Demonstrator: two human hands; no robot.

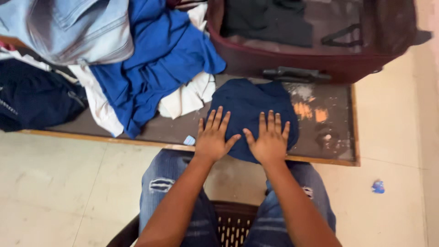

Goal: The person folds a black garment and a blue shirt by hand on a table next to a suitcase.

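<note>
- Left hand (212, 137) and right hand (270, 139): both lie flat, fingers spread, palms pressing on the folded navy garment (249, 107); neither pinches any cloth
- Navy garment: rests on the dark low table (329, 119), its near edge at 6 o'clock overhanging the table's front rim; a forward drag could pull it off onto the floor (55, 183)
- Clothes pile (151, 59): blue, white and denim pieces heaped at 10 o'clock, just beside the garment; a loose white edge may slide over and disturb the fold
- Suitcase (315, 41): open at 12 o'clock, its handle (296, 74) near the garment's far edge, where cloth might snag
- Table surface: scuffed, with pale patches at 2 o'clock, which may soil the fabric
</note>
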